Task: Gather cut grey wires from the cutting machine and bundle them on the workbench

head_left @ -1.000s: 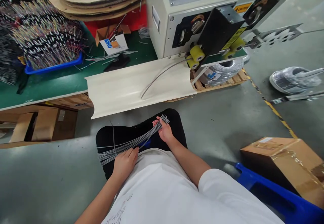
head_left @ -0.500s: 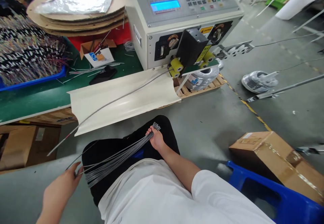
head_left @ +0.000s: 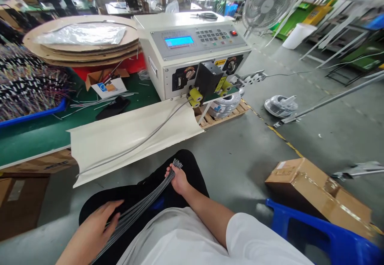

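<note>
My right hand (head_left: pixel 177 179) is closed around one end of a bundle of thin grey cables (head_left: pixel 147 197), whose cut ends poke out above the fist. The bundle slants down to the left across my black trousers. Beside its lower part is my left hand (head_left: pixel 100 227), thumb and fingers apart, with nothing visible between them; whether it touches the cables I cannot tell. A single grey cable (head_left: pixel 147 137) runs from the yellow rollers (head_left: pixel 195 96) of the wire-cutting machine (head_left: pixel 192 45) down a cream chute (head_left: pixel 99 149), ending near its left edge.
On the green bench stand a small open box (head_left: pixel 108 85), cardboard discs (head_left: pixel 81 53) and a blue tray (head_left: pixel 36 115) of wires. Cable coils (head_left: pixel 280 106) lie beyond the machine. At right are a cardboard box (head_left: pixel 321 189) and a blue stool (head_left: pixel 327 233).
The view has tilted up. My left hand has moved in toward the bundle and its fingers have opened from the strands they pinched. The chute cable now ends at the chute's edge instead of hanging past it.
</note>
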### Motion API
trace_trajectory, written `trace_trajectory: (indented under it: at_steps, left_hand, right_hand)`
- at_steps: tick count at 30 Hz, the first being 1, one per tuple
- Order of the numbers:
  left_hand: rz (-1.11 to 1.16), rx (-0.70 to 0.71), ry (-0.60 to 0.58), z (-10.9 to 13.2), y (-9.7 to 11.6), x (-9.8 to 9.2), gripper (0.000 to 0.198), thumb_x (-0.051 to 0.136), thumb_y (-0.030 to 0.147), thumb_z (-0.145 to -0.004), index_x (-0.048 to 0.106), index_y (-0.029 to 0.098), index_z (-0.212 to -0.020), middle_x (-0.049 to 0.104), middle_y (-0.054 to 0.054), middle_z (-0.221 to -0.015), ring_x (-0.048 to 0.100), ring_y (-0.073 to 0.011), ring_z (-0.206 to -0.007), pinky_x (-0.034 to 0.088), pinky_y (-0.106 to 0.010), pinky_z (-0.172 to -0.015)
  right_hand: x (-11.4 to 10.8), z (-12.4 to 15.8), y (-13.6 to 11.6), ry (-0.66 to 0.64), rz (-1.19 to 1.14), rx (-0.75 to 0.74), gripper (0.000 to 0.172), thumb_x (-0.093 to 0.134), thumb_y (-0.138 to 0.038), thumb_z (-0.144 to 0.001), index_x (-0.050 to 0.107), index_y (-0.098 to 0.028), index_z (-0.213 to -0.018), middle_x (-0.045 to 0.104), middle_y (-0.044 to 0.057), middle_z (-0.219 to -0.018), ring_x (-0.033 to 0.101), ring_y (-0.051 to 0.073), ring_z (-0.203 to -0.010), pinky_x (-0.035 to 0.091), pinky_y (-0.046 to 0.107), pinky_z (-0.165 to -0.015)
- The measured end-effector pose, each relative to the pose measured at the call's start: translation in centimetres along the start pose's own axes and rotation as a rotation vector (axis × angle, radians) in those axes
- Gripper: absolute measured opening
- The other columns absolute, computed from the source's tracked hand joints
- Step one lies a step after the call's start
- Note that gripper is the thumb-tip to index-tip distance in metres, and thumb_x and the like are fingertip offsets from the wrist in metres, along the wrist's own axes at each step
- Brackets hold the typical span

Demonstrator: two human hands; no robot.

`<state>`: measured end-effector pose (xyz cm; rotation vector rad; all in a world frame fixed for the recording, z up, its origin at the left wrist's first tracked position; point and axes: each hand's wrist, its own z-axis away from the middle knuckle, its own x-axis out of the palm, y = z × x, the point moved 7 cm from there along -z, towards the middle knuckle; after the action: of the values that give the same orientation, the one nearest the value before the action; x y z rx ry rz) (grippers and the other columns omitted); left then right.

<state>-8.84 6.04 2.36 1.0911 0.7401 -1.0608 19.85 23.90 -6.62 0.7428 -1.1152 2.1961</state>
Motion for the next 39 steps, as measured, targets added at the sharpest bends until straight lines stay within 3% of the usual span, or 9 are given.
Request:
trace_trajectory:
  at_steps: [3,5,8,10,18,24,28,33,39]
  left_hand:
    - [0.036,0.371,0.208,-3.2,9.9,-7.4,0.034,0.043,0.038,-0.097,0.059,0.032,-0.126,0.066,-0.002,-0.126,0.062,-0.0190,-0.115,0.049,-0.033,-0.100]
    - [-0.038,0.474,0.449,-5.2,14.6,-11.9,0.030,0.046,0.035,-0.097,0.061,0.029,-0.122,0.066,-0.005,-0.122,0.062,-0.0211,-0.111,0.047,-0.036,-0.098]
    - [-0.158,0.419,0.796,-7.9,17.9,-16.1,0.040,0.050,0.040,-0.095,0.057,0.020,-0.130,0.063,-0.013,-0.122,0.059,-0.0281,-0.113,0.045,-0.042,-0.097]
    - [-0.218,0.341,0.898,-9.6,18.5,-16.9,0.053,0.050,0.046,-0.095,0.050,0.016,-0.138,0.060,-0.018,-0.126,0.055,-0.0332,-0.119,0.043,-0.044,-0.097]
    - [-0.393,0.233,0.789,-10.5,16.6,-14.6,0.057,0.040,0.055,-0.098,0.051,0.016,-0.138,0.063,-0.016,-0.121,0.059,-0.0319,-0.108,0.043,-0.040,-0.083]
    - [-0.392,0.324,0.874,-6.4,12.4,-15.2,0.029,0.049,0.044,-0.097,0.062,0.018,-0.101,0.068,-0.007,-0.098,0.062,-0.0247,-0.090,0.044,-0.038,-0.080]
    - [-0.431,0.494,0.955,-1.7,11.4,-15.4,0.010,0.060,0.028,-0.094,0.063,0.020,-0.100,0.070,-0.001,-0.087,0.064,-0.0182,-0.079,0.044,-0.034,-0.078]
    - [-0.500,0.646,0.681,3.1,11.7,-11.2,0.035,0.052,0.016,-0.096,0.059,0.024,-0.130,0.061,0.004,-0.067,0.059,-0.0105,-0.061,0.043,-0.029,-0.068]
    - [-0.453,0.508,0.463,5.9,11.1,-3.8,0.032,0.054,0.017,-0.096,0.061,0.023,-0.126,0.059,0.004,-0.065,0.058,-0.0094,-0.055,0.041,-0.028,-0.055]
  right_hand:
    - [0.6,0.2,-0.1,-0.065,0.017,-0.016,0.018,0.074,-0.031,-0.078,0.062,-0.020,-0.085,0.058,-0.002,-0.068,0.053,0.012,-0.059,0.050,0.030,-0.063]
    - [0.7,0.3,-0.1,-0.097,0.023,-0.019,0.021,0.076,-0.033,-0.078,0.062,-0.020,-0.086,0.055,-0.003,-0.067,0.052,0.012,-0.058,0.049,0.028,-0.062]
    - [0.5,0.4,-0.2,-0.103,0.042,-0.022,0.027,0.079,-0.037,-0.075,0.064,-0.019,-0.090,0.054,-0.004,-0.066,0.051,0.011,-0.058,0.048,0.028,-0.062]
    - [0.2,0.3,-0.2,-0.109,0.051,-0.031,0.029,0.081,-0.037,-0.074,0.064,-0.020,-0.089,0.054,-0.004,-0.066,0.050,0.012,-0.057,0.048,0.028,-0.062]
    - [-0.2,-0.3,-0.1,-0.114,0.100,-0.023,0.033,0.081,-0.041,-0.072,0.064,-0.017,-0.086,0.061,0.000,-0.067,0.058,0.014,-0.061,0.048,0.031,-0.067]
    - [0.1,-0.3,-0.2,-0.121,0.096,0.002,0.037,0.082,-0.044,-0.071,0.063,-0.016,-0.088,0.062,-0.001,-0.068,0.063,0.017,-0.065,0.049,0.033,-0.070]
    - [0.0,-0.2,-0.4,-0.086,0.114,-0.007,0.039,0.082,-0.045,-0.071,0.065,-0.016,-0.091,0.068,0.002,-0.074,0.069,0.021,-0.074,0.051,0.035,-0.074]
    - [-0.1,0.1,-0.5,-0.050,0.132,0.002,0.039,0.080,-0.045,-0.075,0.065,-0.016,-0.097,0.075,0.009,-0.090,0.072,0.024,-0.085,0.053,0.038,-0.079]
    - [0.4,0.7,-0.9,-0.073,0.110,-0.034,0.031,0.076,-0.039,-0.078,0.067,-0.018,-0.099,0.077,0.009,-0.095,0.073,0.024,-0.089,0.055,0.039,-0.082]
